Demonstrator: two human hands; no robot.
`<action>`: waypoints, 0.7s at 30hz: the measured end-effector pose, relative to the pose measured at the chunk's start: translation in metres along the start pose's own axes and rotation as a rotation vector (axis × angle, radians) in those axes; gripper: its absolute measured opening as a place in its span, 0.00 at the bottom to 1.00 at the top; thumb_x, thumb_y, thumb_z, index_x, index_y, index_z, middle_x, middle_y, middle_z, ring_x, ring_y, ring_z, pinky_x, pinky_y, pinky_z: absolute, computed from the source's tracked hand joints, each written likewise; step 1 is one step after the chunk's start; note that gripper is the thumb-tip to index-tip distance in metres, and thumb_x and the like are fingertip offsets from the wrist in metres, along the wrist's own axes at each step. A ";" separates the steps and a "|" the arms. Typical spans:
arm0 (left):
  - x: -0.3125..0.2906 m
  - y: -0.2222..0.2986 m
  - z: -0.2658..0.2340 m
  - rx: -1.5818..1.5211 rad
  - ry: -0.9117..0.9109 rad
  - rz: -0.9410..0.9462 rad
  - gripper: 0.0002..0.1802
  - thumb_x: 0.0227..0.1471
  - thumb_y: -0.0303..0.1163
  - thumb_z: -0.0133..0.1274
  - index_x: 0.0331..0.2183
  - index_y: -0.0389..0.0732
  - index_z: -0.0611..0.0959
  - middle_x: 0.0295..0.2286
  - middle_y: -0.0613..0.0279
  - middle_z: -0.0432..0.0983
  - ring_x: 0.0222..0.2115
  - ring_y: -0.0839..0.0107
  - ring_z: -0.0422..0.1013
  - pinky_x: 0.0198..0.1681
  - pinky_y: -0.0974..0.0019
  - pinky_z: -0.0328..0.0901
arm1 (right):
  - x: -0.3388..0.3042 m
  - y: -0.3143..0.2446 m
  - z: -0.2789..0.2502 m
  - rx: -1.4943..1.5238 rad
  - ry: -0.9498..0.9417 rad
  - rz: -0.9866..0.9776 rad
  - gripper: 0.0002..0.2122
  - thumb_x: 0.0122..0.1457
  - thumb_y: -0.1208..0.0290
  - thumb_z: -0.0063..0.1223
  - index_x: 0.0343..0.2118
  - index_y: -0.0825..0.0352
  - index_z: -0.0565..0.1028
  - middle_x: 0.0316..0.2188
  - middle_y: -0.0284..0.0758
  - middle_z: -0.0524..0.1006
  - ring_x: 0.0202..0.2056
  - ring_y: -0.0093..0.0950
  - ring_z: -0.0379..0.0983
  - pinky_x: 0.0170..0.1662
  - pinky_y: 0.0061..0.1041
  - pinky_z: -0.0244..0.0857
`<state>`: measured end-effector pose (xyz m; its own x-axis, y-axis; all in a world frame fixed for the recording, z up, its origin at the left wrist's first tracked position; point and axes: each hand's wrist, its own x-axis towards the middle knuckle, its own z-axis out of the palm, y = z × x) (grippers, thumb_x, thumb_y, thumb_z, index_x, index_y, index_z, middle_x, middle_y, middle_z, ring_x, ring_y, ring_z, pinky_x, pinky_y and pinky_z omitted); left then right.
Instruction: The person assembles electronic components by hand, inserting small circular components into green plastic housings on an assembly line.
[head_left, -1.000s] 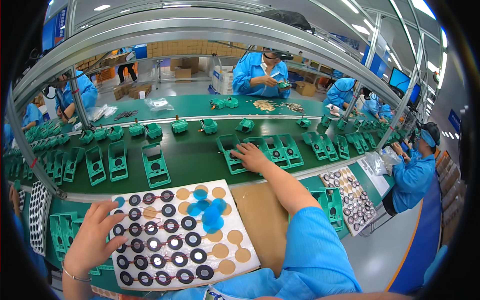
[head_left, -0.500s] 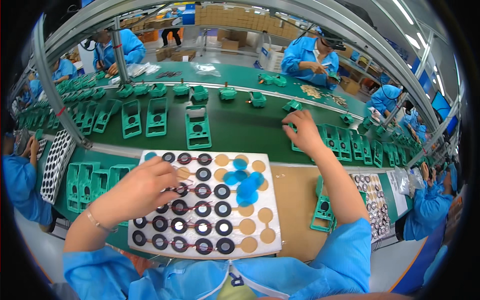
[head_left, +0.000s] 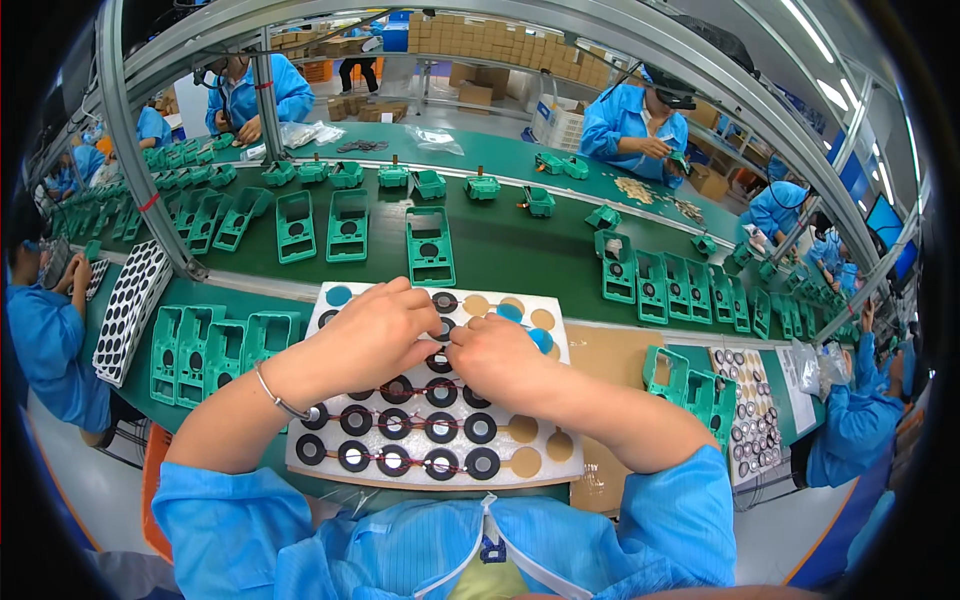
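Observation:
Both hands meet above a white foam tray set with rows of round black speakers joined by red wires. My left hand is closed, thumb and fingertips pinched together over the upper middle rows. Close against it, my right hand is closed too, its fingers curled in. Whatever lies between the fingertips is too small or hidden to make out. Blue round discs show just beyond my right hand, and another blue disc lies at the tray's far left corner. My hands cover several speakers.
Green plastic housings stand on the belt ahead, one housing right beyond the tray. More housings sit at left and others at right, by brown cardboard. A metal frame post rises at left. Co-workers sit across the belt.
My right hand has come back from the housings on the belt to the tray. My left hand has moved right and away from me, so the hands now meet. The view has shifted slightly.

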<state>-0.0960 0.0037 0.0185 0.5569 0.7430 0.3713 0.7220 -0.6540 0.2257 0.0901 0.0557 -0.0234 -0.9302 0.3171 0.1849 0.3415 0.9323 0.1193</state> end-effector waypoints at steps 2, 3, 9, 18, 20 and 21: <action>0.000 -0.001 -0.001 -0.005 0.032 -0.003 0.07 0.40 0.26 0.56 0.26 0.38 0.76 0.27 0.60 0.70 0.31 0.61 0.65 0.36 0.62 0.62 | 0.003 -0.007 0.003 -0.020 0.030 0.037 0.04 0.41 0.74 0.50 0.21 0.66 0.74 0.25 0.35 0.72 0.32 0.32 0.69 0.35 0.29 0.63; 0.000 -0.001 -0.001 -0.009 0.064 -0.009 0.06 0.39 0.26 0.56 0.26 0.38 0.77 0.27 0.60 0.70 0.31 0.61 0.65 0.35 0.62 0.62 | 0.003 -0.009 0.006 -0.039 0.061 0.072 0.04 0.40 0.74 0.51 0.22 0.66 0.73 0.25 0.35 0.72 0.31 0.33 0.69 0.34 0.29 0.63; -0.006 -0.005 0.003 -0.089 0.069 -0.160 0.05 0.42 0.29 0.54 0.25 0.38 0.79 0.27 0.59 0.71 0.32 0.61 0.66 0.38 0.62 0.63 | -0.012 -0.002 0.004 0.375 0.214 0.261 0.04 0.42 0.74 0.53 0.23 0.66 0.72 0.25 0.37 0.72 0.29 0.33 0.70 0.33 0.30 0.65; -0.002 -0.018 0.027 -0.109 -0.075 -0.197 0.08 0.41 0.31 0.55 0.27 0.39 0.81 0.26 0.58 0.72 0.34 0.58 0.68 0.38 0.59 0.63 | 0.010 0.004 0.004 1.000 0.253 0.457 0.04 0.47 0.75 0.52 0.23 0.69 0.71 0.19 0.34 0.72 0.22 0.21 0.68 0.26 0.21 0.62; -0.002 -0.019 0.025 -0.132 -0.111 -0.220 0.07 0.41 0.31 0.55 0.26 0.39 0.81 0.26 0.57 0.72 0.34 0.58 0.68 0.38 0.59 0.63 | 0.012 0.003 -0.001 1.047 0.260 0.470 0.04 0.48 0.74 0.51 0.24 0.69 0.71 0.19 0.32 0.72 0.23 0.19 0.68 0.26 0.20 0.62; -0.003 -0.021 0.028 -0.151 -0.056 -0.188 0.07 0.41 0.31 0.55 0.24 0.38 0.80 0.25 0.57 0.72 0.32 0.58 0.68 0.36 0.59 0.63 | 0.013 0.004 -0.003 1.092 0.267 0.491 0.05 0.50 0.74 0.50 0.24 0.69 0.71 0.20 0.31 0.72 0.24 0.17 0.68 0.27 0.19 0.62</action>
<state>-0.1012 0.0196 -0.0125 0.4433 0.8577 0.2603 0.7481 -0.5140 0.4197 0.0795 0.0629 -0.0174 -0.6338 0.7501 0.1891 0.2370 0.4210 -0.8755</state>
